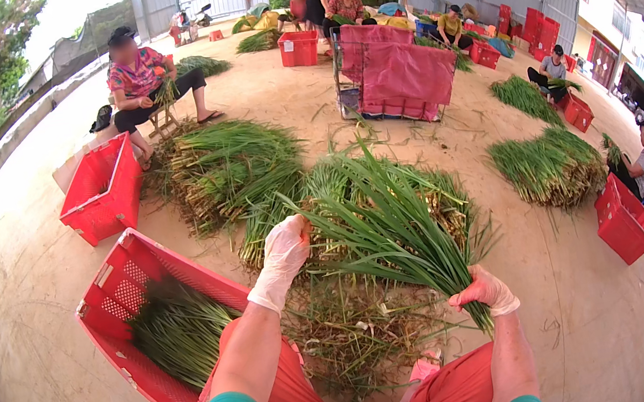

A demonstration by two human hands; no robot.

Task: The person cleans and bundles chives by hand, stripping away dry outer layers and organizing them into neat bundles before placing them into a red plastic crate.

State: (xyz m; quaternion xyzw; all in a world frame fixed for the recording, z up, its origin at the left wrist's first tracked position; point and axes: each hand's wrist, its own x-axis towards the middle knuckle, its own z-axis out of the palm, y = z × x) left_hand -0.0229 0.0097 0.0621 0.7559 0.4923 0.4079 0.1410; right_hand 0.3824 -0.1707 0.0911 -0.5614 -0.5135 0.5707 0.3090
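My right hand (pixel 484 292), in a thin pale glove, is closed around the lower end of a bunch of long green leafy stalks (pixel 392 224). Its blades fan out up and to the left. My left hand (pixel 286 249), gloved in white, is closed beside the left edge of the fanned blades; whatever its fingers hold is hidden. Beyond the bunch lies a pile of similar stalks (pixel 447 199). Left of my knees, a red plastic crate (pixel 115 348) has cut green stalks (pixel 183 330) lying in it. Loose trimmings and dry straw (pixel 358 329) cover the floor between my legs.
Another red crate (pixel 100 192) stands at the left, near a seated person (pixel 141 78) and a larger stalk heap (pixel 233 164). Ahead is a cart with magenta covering (pixel 403 72). More stalk piles (pixel 549 163), crates (pixel 623 218) and seated people are to the right and back.
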